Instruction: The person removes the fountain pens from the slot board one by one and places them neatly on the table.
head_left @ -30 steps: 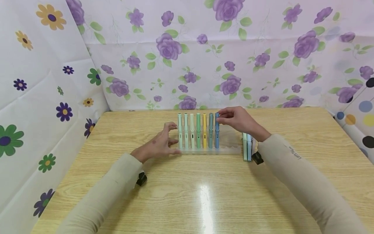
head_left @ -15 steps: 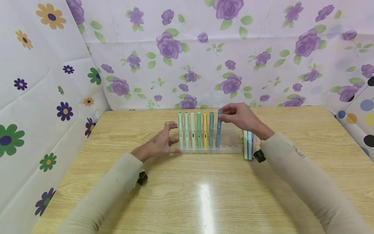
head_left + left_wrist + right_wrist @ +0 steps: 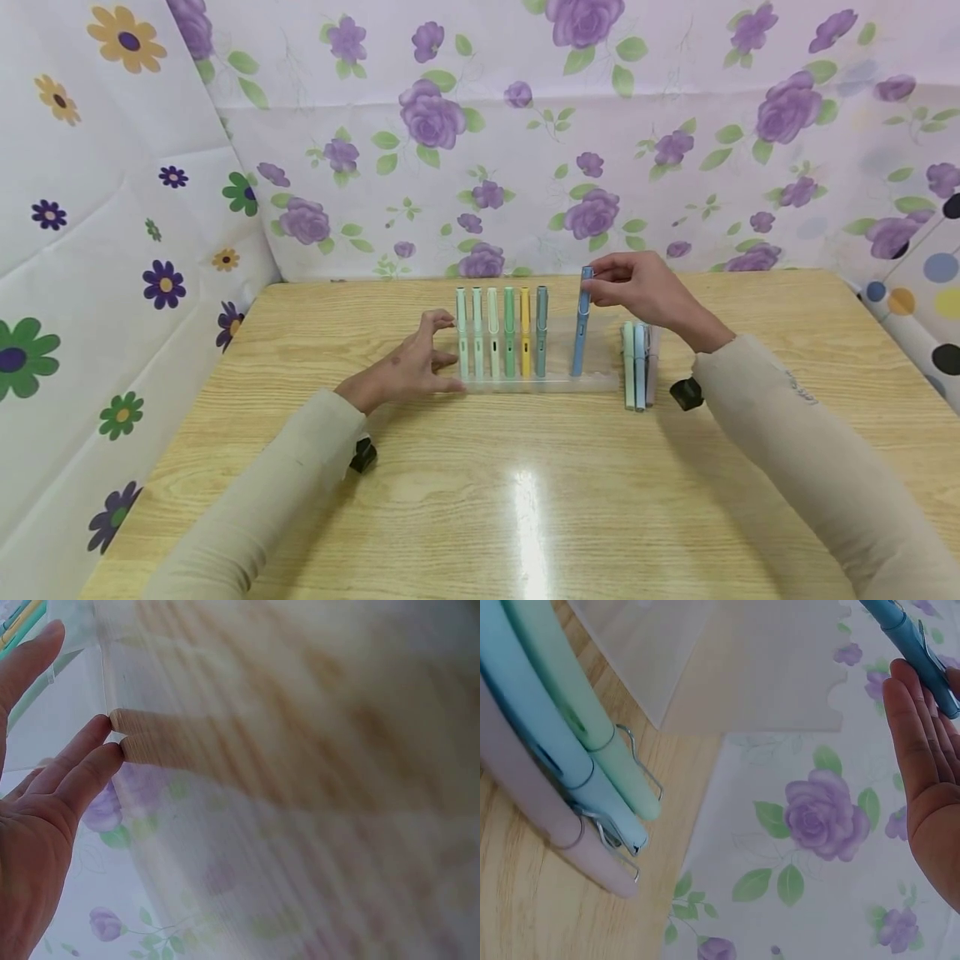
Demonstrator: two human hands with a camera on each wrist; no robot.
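Right hand [image 3: 637, 292] pinches the blue pen [image 3: 580, 333] by its cap end — light, stiff, smooth; left hand [image 3: 408, 367] fingers spread, steadying the holder [image 3: 600, 382].

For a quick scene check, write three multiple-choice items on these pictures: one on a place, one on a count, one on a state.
1. Where do the three loose pastel pens lie?
A. On the wooden table, right of the clear plastic pen rack
B. Inside the rack
C. Left of the rack

2. How many pens stand in the rack, apart from the blue pen?
A. Four
B. Six
C. Nine

3. How is the blue pen held?
A. Lying flat under a palm
B. Pinched at its top by the right hand, leaning
C. Gripped by the left hand

Answers: 1 A, they lie on the wooden table just past the clear plastic pen rack. 2 B, six caps show in a row. 3 B, the right hand pinches its cap; the left hand rests at the rack's left end.
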